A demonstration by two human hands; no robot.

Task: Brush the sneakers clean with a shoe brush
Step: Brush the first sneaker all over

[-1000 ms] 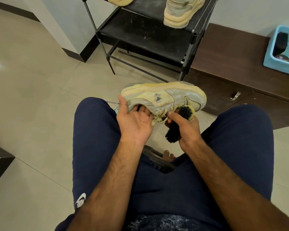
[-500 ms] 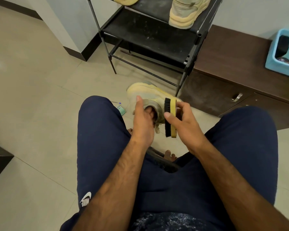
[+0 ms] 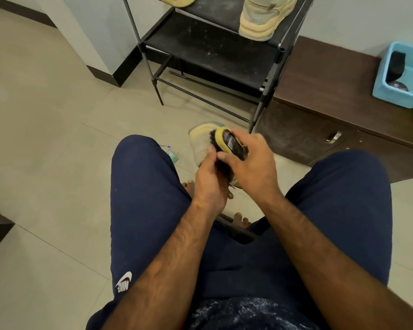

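Brushing under way: my left hand (image 3: 210, 184) grips the sneaker (image 3: 200, 145), my right hand (image 3: 253, 167) clasps the shoe brush (image 3: 227, 142) against its far end; next, I judge, firm strokes.

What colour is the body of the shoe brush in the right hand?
The brush body is yellow, its bristles black; the head view shows it best.

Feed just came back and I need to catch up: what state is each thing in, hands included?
left hand: grips the held sneaker.
right hand: grips the shoe brush.
held sneaker: off the floor, between the knees.
shoe brush: bristles against the held sneaker.
second sneaker: standing on the shoe rack, untouched.
cabinet: shut.
blue tub: upright, open-topped.
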